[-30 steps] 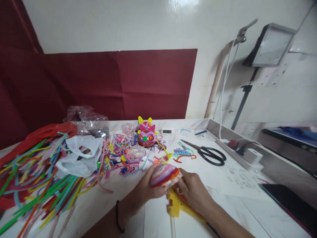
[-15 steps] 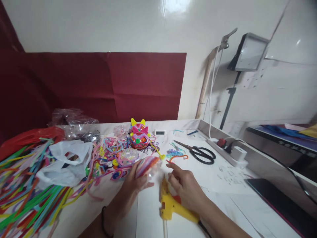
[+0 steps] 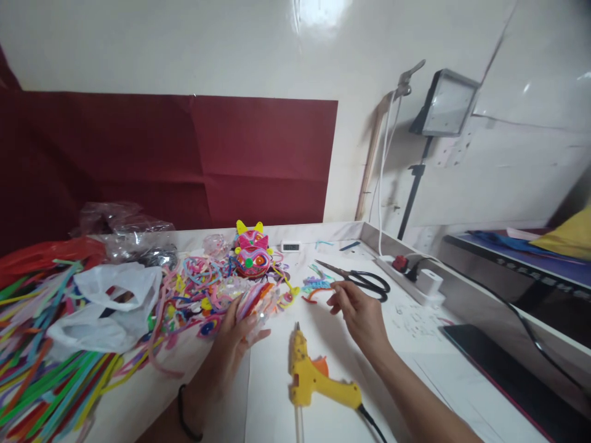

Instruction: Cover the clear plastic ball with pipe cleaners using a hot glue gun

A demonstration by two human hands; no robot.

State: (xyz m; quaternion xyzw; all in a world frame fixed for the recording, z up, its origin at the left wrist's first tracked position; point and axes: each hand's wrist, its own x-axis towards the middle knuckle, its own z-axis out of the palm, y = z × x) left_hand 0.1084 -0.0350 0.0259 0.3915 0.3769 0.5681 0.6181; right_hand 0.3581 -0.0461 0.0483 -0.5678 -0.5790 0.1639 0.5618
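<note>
- The left hand (image 3: 237,329) rests palm-down on a rounded, clear-looking piece wrapped in striped pink, purple and orange pipe cleaner, the striped craft piece (image 3: 259,299), at the near edge of the colourful heap.
- Its fingers (image 3: 258,335) are spread and lightly curved over the piece, pressing it against the white table (image 3: 277,394) rather than closing around it; the thumb side points towards the right.
- The left forearm comes up from the bottom edge, slanting to the right, with a dark band (image 3: 182,413) around the wrist.
- The right hand (image 3: 357,311) is lifted slightly above the table, between the glue gun and the scissors, touching neither.
- Its thumb and forefinger (image 3: 335,290) are drawn together in a pinch while the other fingers are loosely curled; whether anything is caught in the pinch is too small to tell.
- The right forearm runs in from the lower right corner, wrist roughly straight, fingertips aimed towards a small blue and orange pipe-cleaner bit (image 3: 314,286) just beside them.
- The yellow glue gun (image 3: 314,378) lies on its side on the table between the two forearms, nozzle pointing away from the person, cord trailing to the lower right.
- Black scissors (image 3: 364,280) lie just beyond the right hand.
- A finished cat-faced ornament (image 3: 249,255) stands behind the heap, and loose pipe cleaners (image 3: 50,369) cover the left side beside a white plastic bag (image 3: 106,307).
</note>
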